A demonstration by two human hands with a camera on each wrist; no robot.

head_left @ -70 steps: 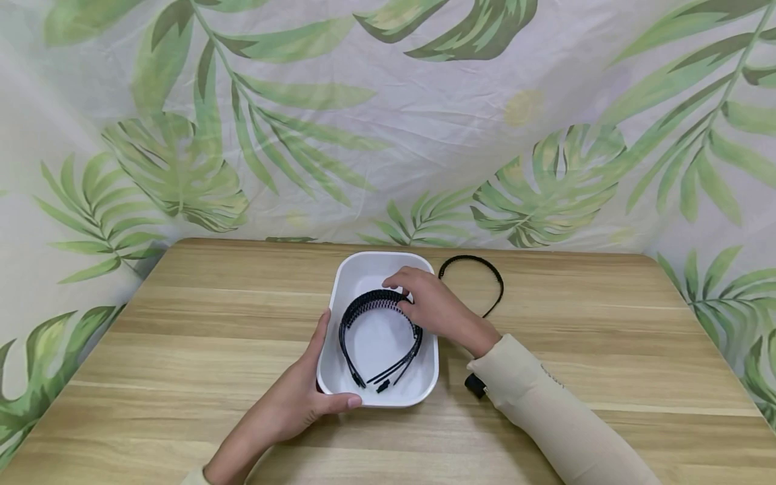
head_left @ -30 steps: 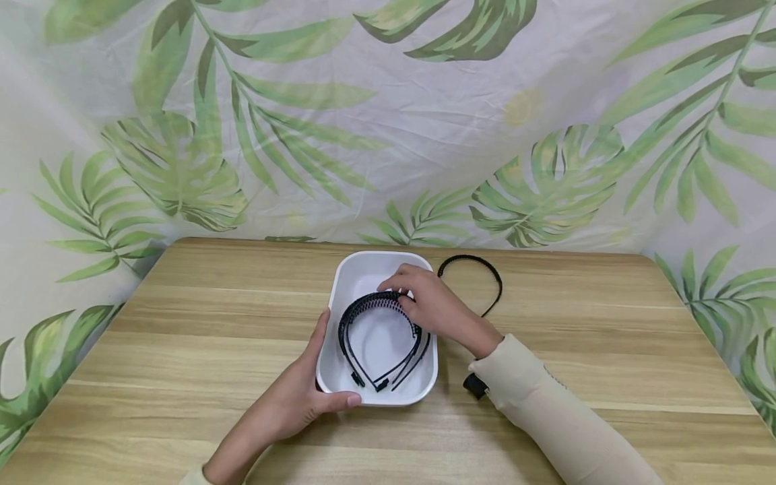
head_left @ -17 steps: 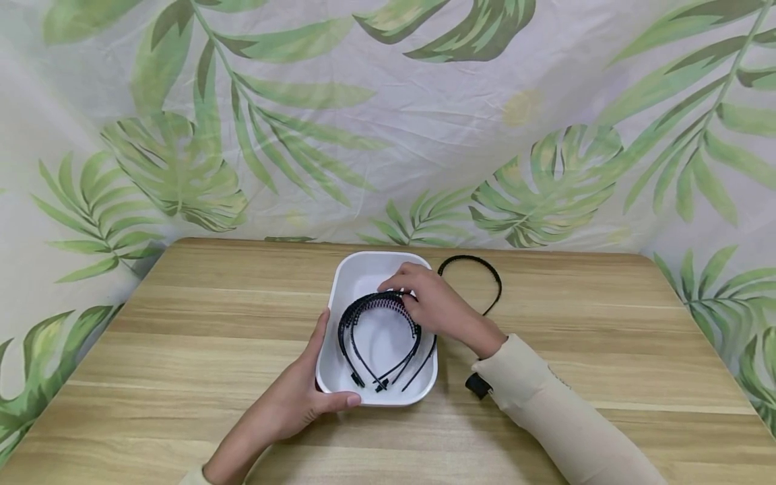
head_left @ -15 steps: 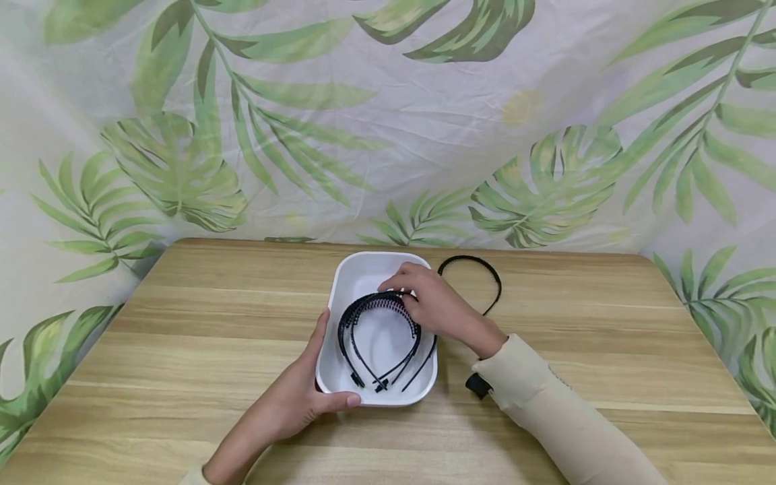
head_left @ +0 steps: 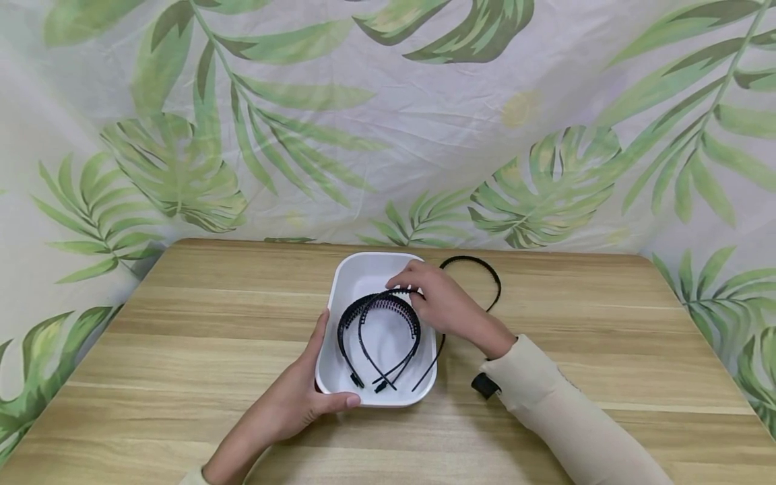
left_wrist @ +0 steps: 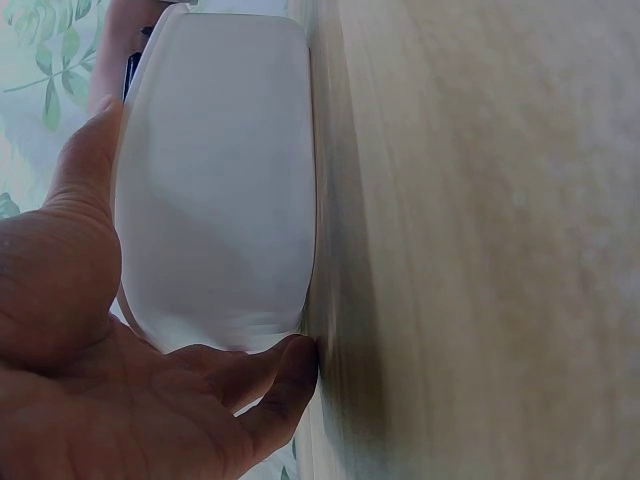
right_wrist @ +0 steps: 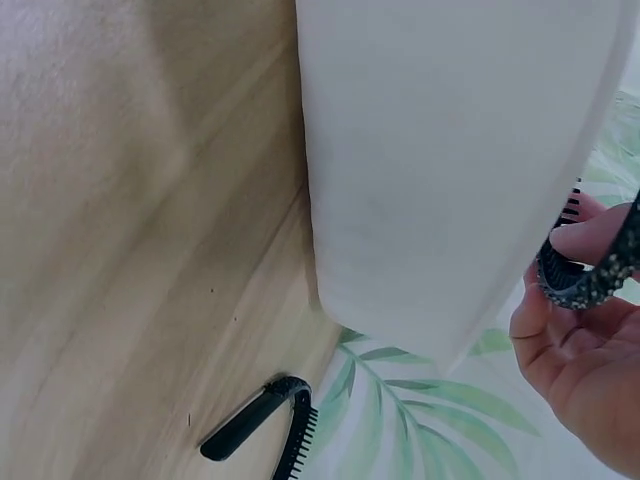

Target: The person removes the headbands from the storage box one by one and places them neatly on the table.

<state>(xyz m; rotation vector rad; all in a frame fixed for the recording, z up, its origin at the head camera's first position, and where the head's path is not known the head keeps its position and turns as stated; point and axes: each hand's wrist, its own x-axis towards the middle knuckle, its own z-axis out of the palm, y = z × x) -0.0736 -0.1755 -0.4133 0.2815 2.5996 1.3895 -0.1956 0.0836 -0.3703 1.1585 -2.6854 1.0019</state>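
A white plastic bin [head_left: 364,269] stands on the table with several black toothed headbands [head_left: 341,337] nested inside. My left hand [head_left: 303,384] grips the bin's near left corner, thumb over the front rim and fingers along the side; the left wrist view shows its fingers [left_wrist: 285,390] bent at the bin's lower corner. My right hand [head_left: 442,300] pinches a thin black headband [head_left: 366,351] by its arched top, over the bin's right side. One of its ends crosses the other headbands. Close up in the right wrist view, the held headband [right_wrist: 590,285] looks speckled.
Behind my right wrist, another black headband [head_left: 499,279] lies on the wooden table [head_left: 212,337], right of the bin. A leaf-print cloth [head_left: 424,135] hangs along the table's back edge. A small black device [head_left: 485,385] sits under my right wrist.
My right hand has drawn the thin headband rightward and apart from the nested ones, so its right end now spans the bin's right rim. The left hand and the bin have stayed put.
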